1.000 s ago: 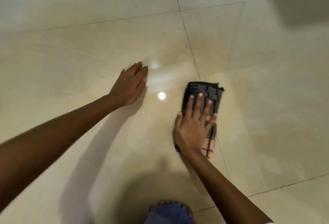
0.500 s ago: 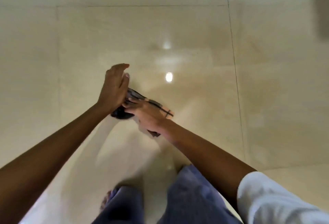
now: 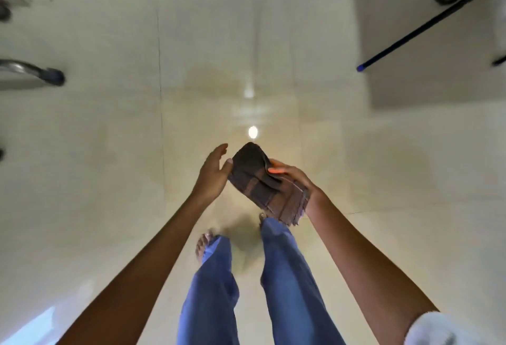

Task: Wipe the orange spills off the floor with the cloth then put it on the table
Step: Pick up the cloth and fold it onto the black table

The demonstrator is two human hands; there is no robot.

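I am standing over the floor (image 3: 109, 152) with the cloth (image 3: 257, 180) lifted off it and held in front of me, above my feet. My right hand (image 3: 299, 181) grips the cloth from underneath, with the thumb clamped across the top fold. My left hand (image 3: 213, 173) is relaxed and holds nothing; its fingers are nearly straight and only the thumb tip touches the cloth's near edge. The tiles below look pale and glossy, and I can pick out no orange patch on them. There is a faint warm tint around the lamp reflection, but I cannot tell whether it is residue or only light. I judge the wiping to be done or nearly so, and what is left is carrying the cloth to the bench and setting it down. No bench top is in view. The dark legs (image 3: 427, 26) at the upper right, casting a broad shadow, may belong to it, though I cannot be sure. By count: one cloth, folded into a thick dark checked pad; two hands; my two trouser legs (image 3: 284, 276) in blue; two blue-tipped feet on the dark legs; and one chrome leg (image 3: 41, 73) at the left edge.
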